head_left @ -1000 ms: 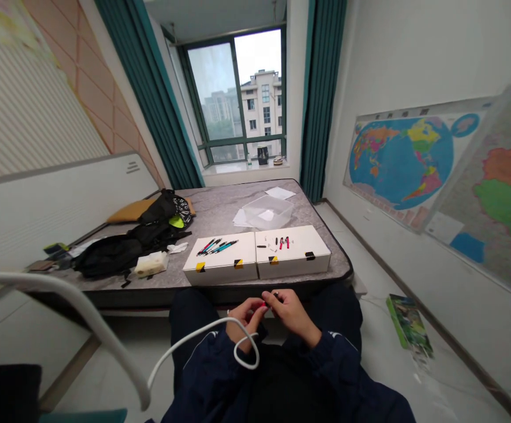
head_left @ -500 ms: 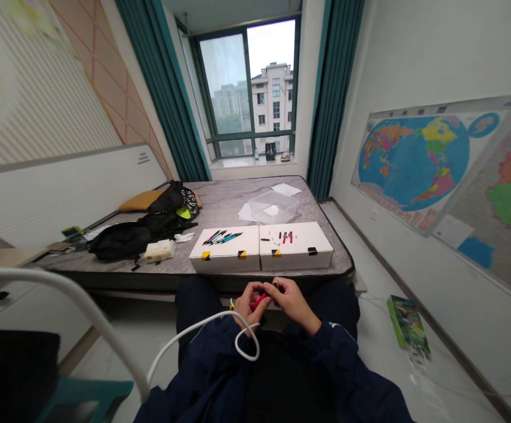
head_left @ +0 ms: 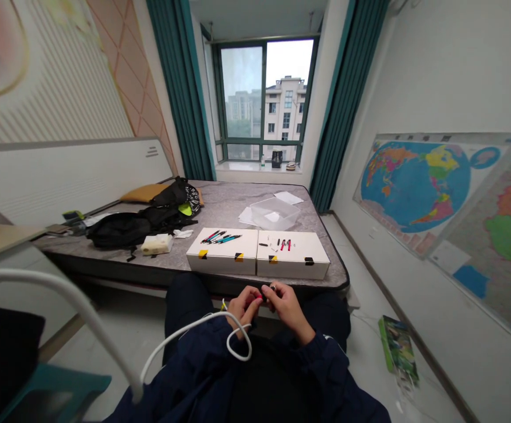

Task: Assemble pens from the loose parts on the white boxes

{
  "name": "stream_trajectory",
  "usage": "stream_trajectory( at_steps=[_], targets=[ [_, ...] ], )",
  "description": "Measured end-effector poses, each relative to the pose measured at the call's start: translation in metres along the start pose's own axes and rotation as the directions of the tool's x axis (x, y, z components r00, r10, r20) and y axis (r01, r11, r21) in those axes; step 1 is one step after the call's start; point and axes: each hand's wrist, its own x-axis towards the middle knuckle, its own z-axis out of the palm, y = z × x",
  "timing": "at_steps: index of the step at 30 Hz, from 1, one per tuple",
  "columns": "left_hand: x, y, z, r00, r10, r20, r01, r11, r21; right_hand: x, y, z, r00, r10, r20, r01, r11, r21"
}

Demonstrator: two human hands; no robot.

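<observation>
My left hand [head_left: 243, 306] is closed on a small red piece [head_left: 260, 298], most of it hidden by the fingers. Close beside it, my right hand [head_left: 285, 305] pinches a small dark piece [head_left: 273, 288]; the two hands nearly touch, above my lap. Beyond them two white boxes stand side by side on the bed. On the left box [head_left: 222, 265] lie several assembled pens [head_left: 220, 237], blue, black and red. The right box [head_left: 293, 268] carries red pen barrels [head_left: 286, 245], black parts and tiny clear or metal bits.
A clear plastic tray [head_left: 274, 214] and white paper [head_left: 289, 197] lie behind the boxes. To the left are a tissue pack [head_left: 157, 244] and a black backpack [head_left: 120, 229]. A white cable [head_left: 180, 333] loops over my left forearm.
The view has shifted slightly. Less of the red piece shows between my fingers, and both hands remain close together over my lap.
</observation>
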Motion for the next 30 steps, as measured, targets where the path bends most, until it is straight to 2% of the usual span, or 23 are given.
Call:
stream_trajectory(
  at_steps=[3, 9, 16, 24, 30],
  targets=[
    [0.001, -0.002, 0.000, 1.000, 0.008, -0.012, -0.008, 0.999, 0.040, 0.000, 0.000, 0.000, 1.000, 0.001, 0.005, -0.001, 0.999, 0.036],
    [0.003, -0.006, 0.001, 0.999, -0.019, 0.045, 0.017, 0.999, 0.046, 0.001, 0.004, 0.000, 0.999, 0.011, 0.039, -0.014, 0.996, 0.088],
    [0.002, -0.013, 0.008, 1.000, 0.003, -0.004, -0.003, 0.999, 0.054, 0.000, 0.005, -0.003, 0.998, 0.013, 0.057, -0.016, 0.998, 0.053],
    [-0.001, -0.012, 0.009, 0.999, 0.001, 0.034, -0.001, 1.000, 0.003, -0.001, -0.001, -0.002, 0.999, 0.017, 0.028, -0.017, 1.000, 0.009],
    [-0.001, -0.013, 0.008, 0.999, -0.033, 0.036, 0.032, 0.999, 0.029, -0.001, -0.003, 0.000, 0.998, 0.038, 0.044, -0.041, 0.997, 0.070]
  ],
)
